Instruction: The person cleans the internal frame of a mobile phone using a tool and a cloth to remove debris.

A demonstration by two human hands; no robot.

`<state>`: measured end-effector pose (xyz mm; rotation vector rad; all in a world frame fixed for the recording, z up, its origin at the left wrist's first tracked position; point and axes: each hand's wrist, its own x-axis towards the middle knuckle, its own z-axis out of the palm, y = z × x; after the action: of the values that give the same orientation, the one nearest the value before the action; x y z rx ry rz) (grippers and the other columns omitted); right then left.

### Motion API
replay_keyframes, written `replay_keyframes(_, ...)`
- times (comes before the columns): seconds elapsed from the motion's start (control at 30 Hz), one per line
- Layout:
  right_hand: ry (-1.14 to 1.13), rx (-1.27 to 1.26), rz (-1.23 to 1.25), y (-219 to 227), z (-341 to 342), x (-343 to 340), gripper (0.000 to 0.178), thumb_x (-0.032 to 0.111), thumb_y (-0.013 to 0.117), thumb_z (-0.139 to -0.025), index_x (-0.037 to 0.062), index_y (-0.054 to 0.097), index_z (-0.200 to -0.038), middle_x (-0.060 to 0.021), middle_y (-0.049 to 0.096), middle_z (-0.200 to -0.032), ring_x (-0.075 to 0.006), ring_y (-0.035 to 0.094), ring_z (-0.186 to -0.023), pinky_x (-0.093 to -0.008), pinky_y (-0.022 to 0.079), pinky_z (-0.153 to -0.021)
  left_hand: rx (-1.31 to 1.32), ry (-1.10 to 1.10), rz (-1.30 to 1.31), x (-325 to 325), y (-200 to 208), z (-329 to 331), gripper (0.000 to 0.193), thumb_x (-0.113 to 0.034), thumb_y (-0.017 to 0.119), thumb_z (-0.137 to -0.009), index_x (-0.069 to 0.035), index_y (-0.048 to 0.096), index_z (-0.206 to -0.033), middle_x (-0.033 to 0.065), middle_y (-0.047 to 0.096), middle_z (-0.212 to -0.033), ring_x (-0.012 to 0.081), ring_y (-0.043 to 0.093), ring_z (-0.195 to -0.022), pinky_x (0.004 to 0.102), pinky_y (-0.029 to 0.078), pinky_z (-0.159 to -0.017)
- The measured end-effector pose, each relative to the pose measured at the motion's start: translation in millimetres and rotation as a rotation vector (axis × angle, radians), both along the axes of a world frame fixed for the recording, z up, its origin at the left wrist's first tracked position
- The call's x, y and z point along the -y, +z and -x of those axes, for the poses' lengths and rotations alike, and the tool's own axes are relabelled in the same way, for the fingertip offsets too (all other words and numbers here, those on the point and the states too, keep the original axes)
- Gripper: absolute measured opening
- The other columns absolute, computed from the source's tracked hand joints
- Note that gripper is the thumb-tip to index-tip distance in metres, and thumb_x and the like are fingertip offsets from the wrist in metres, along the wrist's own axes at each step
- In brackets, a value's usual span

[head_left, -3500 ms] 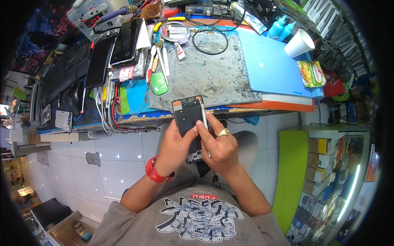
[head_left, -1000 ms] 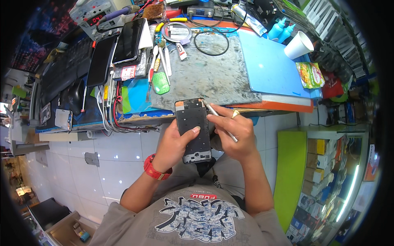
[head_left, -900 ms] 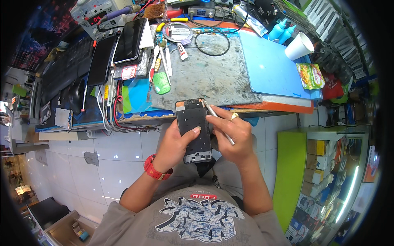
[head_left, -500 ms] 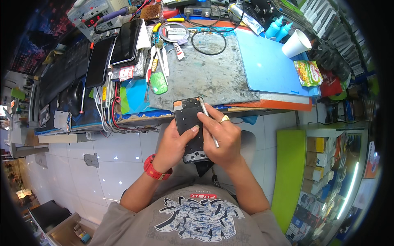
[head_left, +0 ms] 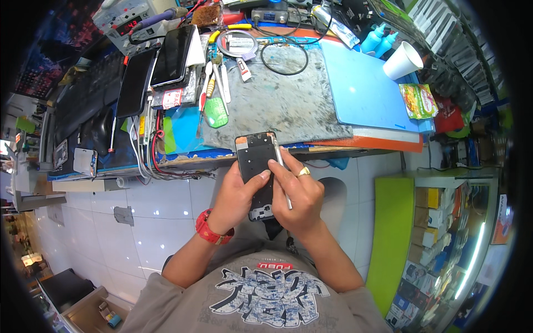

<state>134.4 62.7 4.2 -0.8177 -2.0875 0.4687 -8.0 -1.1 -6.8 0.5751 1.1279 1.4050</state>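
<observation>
My left hand [head_left: 237, 194] is closed round the left side of a black phone frame [head_left: 259, 155], its thumb lying on the inner face. The frame is held above my lap, just off the bench's front edge, with a copper-coloured patch at its top left and silver parts at the bottom. Pinched in my right hand [head_left: 300, 194] is a slim silver tool [head_left: 279, 151], its upper end against the frame's top right edge. That tool runs down along the right side; its exact kind is unclear. My right index fingertip rests near the frame's middle.
A stained grey mat [head_left: 288, 94] covers the bench's middle. Phones [head_left: 172, 58], brushes and tweezers [head_left: 225, 83] lie at its left. To the right are a blue board [head_left: 361, 94], a white paper cup [head_left: 402, 60], a snack packet [head_left: 417, 101] and blue bottles [head_left: 373, 39].
My right hand has shifted slightly down, and the silver tool has slid a little lower along the frame's right edge. My left hand keeps its hold on the frame.
</observation>
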Motion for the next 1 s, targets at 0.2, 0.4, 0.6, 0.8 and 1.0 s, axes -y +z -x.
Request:
replay_keyframes(0.2, -0.003, -0.050, -0.030, -1, 4, -6, 0.034, -0.004, 0.070, -0.074, 0.0002, 0.075, -0.107, -0.0288, 0.071, -0.113, -0.0322, 0.075, -0.075, -0.0342, 0.058, -0.062, -0.026, -0.009, 0.016, -1, 3, 2, 0.035, -0.007, 0.063, -0.100, 0.001, 0.053, -0.132, 0.0077, 0.066, -0.123, 0.0126, 0.064, -0.110, 0.0299, 0.053, -0.095)
replay_keyframes(0.4, -0.032, -0.064, -0.032, 1, 10, -2, 0.035, -0.004, 0.070, -0.073, 0.0004, 0.075, -0.108, -0.0288, 0.071, -0.114, -0.0340, 0.075, -0.080, -0.0361, 0.059, -0.067, -0.006, 0.008, -0.010, -1, -2, -1, 0.035, -0.006, 0.063, -0.099, 0.001, 0.052, -0.132, 0.0078, 0.066, -0.122, 0.0125, 0.064, -0.109, 0.0294, 0.053, -0.094)
replay_keyframes(0.6, -0.007, -0.185, 0.049, 1, -1, -7, 0.031, -0.006, 0.069, -0.081, 0.0005, 0.074, -0.111, -0.0249, 0.072, -0.114, -0.0346, 0.074, -0.086, -0.0395, 0.058, -0.075, 0.084, 0.039, -0.001, -1, 2, -1, 0.035, -0.006, 0.063, -0.099, 0.002, 0.052, -0.131, 0.0075, 0.066, -0.119, 0.0120, 0.064, -0.107, 0.0292, 0.054, -0.093)
replay_keyframes(0.8, -0.024, -0.019, -0.108, 13, -15, -36, 0.033, -0.005, 0.073, -0.080, 0.0036, 0.071, -0.112, -0.0146, 0.071, -0.092, -0.0359, 0.066, -0.087, -0.0433, 0.053, -0.073, 0.025, -0.012, 0.031, 1, 2, 4, 0.034, -0.006, 0.064, -0.099, 0.002, 0.053, -0.131, 0.0074, 0.066, -0.116, 0.0120, 0.066, -0.100, 0.0298, 0.057, -0.086)
replay_keyframes(1.0, 0.055, 0.072, -0.069, 20, 18, -64, 0.018, 0.006, 0.074, -0.081, 0.0067, 0.069, -0.099, -0.0121, 0.068, -0.084, -0.0339, 0.062, -0.090, -0.0455, 0.043, -0.087, 0.044, -0.026, 0.026, 2, 2, 7, 0.033, -0.008, 0.064, -0.099, 0.002, 0.054, -0.129, 0.0077, 0.067, -0.115, 0.0119, 0.067, -0.098, 0.0297, 0.058, -0.085)
